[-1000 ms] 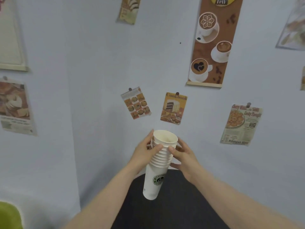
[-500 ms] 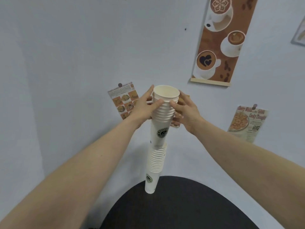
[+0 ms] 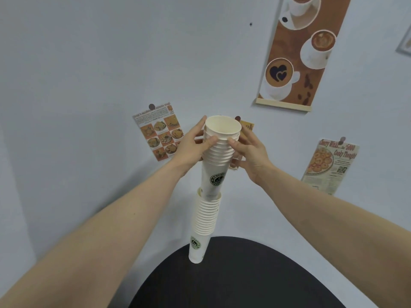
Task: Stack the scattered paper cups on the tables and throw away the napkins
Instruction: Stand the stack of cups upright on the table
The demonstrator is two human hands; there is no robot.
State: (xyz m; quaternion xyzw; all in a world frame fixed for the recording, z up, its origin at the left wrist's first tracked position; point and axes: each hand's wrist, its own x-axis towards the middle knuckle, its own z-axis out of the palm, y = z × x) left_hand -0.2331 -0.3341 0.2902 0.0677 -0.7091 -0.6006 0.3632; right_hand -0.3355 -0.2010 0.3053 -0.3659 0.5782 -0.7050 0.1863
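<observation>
- The person holds up a tall upper stack of paper cups (image 3: 216, 156) with both hands, in front of a pale blue wall (image 3: 111, 63).
- The left hand (image 3: 191, 145) wraps round the rims near the top. Its thumb presses on the front of the cups and its fingers curl round the far side.
- The right hand (image 3: 249, 152) grips the same rims from the other side, with the thumb in front and the fingers curled behind.
- The bottom of this stack sits inside the top of a lower stack of cups (image 3: 203, 225).
- The lower stack stands on the edge of a round black table (image 3: 244, 274) and leans a little.
- Both stacks have a green round logo on the lowest cup.
- On the wall hang a brown coffee poster (image 3: 298, 52), a food flyer (image 3: 159, 134) and a cookie flyer (image 3: 329, 165).
</observation>
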